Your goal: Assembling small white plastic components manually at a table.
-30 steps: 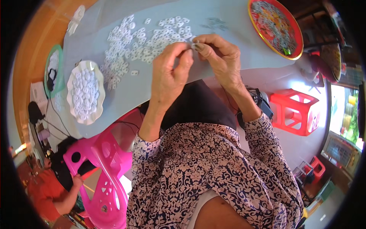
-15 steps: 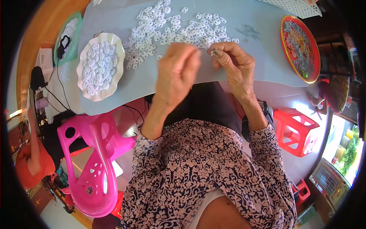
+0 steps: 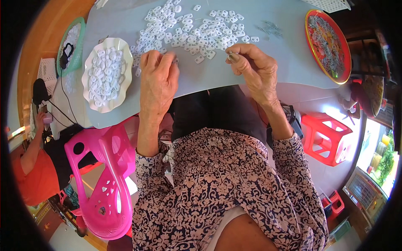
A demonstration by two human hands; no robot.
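Note:
My left hand (image 3: pixel 158 81) is over the table's near part, beside the wavy-edged dish, its fingers curled together. What they hold, if anything, is hidden. My right hand (image 3: pixel 256 69) has thumb and forefinger pinched at the near edge of the spread of pieces, with a tiny metallic glint between the tips, too small to name. Many small white plastic pieces with two holes (image 3: pixel 203 37) lie scattered beyond both hands. More finished-looking white pieces (image 3: pixel 106 75) fill the cream dish (image 3: pixel 124 91) at the left.
A red, gold-rimmed tray (image 3: pixel 348 69) of small metal parts stands at the right; a few thin metal pins (image 3: pixel 270 29) lie nearer. A green basket (image 3: pixel 81 42) sits far left. Pink chair (image 3: pixel 104 209) and red stool (image 3: pixel 326 140) flank me. Another person's orange sleeve (image 3: pixel 37 180) shows at left.
My left hand has moved left, away from my right hand and toward the dish. The right hand keeps its pinch in nearly the same place.

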